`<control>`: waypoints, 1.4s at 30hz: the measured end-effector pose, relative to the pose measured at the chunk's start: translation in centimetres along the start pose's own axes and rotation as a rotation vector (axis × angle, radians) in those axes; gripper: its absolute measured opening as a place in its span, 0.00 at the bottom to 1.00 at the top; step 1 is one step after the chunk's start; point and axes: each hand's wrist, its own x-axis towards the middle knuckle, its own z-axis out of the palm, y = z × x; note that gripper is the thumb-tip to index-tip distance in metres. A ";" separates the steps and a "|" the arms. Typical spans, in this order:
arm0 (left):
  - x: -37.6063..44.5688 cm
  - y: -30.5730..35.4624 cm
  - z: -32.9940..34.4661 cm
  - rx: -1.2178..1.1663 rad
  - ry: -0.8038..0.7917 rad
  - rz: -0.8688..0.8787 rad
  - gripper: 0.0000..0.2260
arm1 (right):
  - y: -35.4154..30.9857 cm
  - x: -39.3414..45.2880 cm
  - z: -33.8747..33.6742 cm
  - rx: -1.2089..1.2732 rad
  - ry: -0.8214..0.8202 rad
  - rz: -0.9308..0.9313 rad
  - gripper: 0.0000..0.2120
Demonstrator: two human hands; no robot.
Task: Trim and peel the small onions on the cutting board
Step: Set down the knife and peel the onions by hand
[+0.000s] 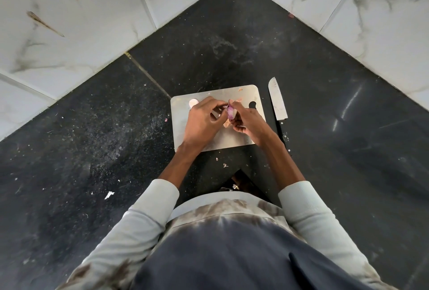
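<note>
Peeling under way — your left hand [204, 119] and right hand [246, 119] pinch one purple onion [231, 112] above the cutting board [222, 141]; knife [278, 108] idle beside its right edge — remaining onions unseen.

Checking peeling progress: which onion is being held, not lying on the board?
The purple onion, pinched between left hand and right hand; the pale one lies behind the left hand.

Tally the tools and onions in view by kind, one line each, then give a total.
Cutting board: 1
Knife: 1
Onions: 2, a purple one held between the left hand and right hand, and a pale one partly hidden behind the left hand
Total: 4
</note>
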 end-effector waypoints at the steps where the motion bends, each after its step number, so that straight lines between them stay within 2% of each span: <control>1: 0.0 0.0 0.0 -0.005 -0.015 0.004 0.13 | -0.1 0.0 0.0 0.003 -0.001 0.000 0.30; 4: 0.0 -0.2 0.1 -0.048 -0.061 -0.012 0.17 | 0.0 0.1 -0.3 -0.019 -0.027 -0.009 0.31; 8: 0.4 0.0 0.1 -0.135 -0.059 -0.087 0.12 | -0.4 -0.4 -0.7 -0.049 -0.089 -0.041 0.40; 9: 0.5 0.0 0.1 -0.156 -0.044 -0.105 0.11 | -0.5 -0.6 -0.7 -0.054 -0.107 -0.054 0.39; 12: 0.5 0.0 0.1 -0.202 0.017 -0.148 0.08 | -0.7 -1.2 -0.8 -0.053 -0.150 -0.111 0.22; 18: 0.6 0.0 0.2 -0.223 0.072 -0.184 0.09 | -0.9 -0.8 -0.3 -0.156 -0.081 -0.243 0.16; 23: 0.7 -0.2 0.1 -0.182 0.073 -0.107 0.09 | -1.0 -0.9 -0.3 -0.205 -0.033 -0.322 0.18; 31: 0.6 -0.2 -0.1 -0.115 0.065 -0.072 0.07 | -1.0 -1.0 -0.2 -0.260 -0.053 -0.354 0.19; 36: 0.5 -0.1 -0.1 -0.126 0.096 -0.120 0.10 | -1.4 -1.7 0.3 -0.254 -0.068 -0.342 0.16; 39: 0.5 0.0 0.1 -0.174 0.142 -0.171 0.06 | -1.6 -1.8 0.2 -0.227 -0.108 -0.323 0.20; 42: 0.8 0.0 0.1 -0.268 0.115 -0.252 0.07 | -1.4 -1.7 0.0 -0.209 -0.157 -0.313 0.24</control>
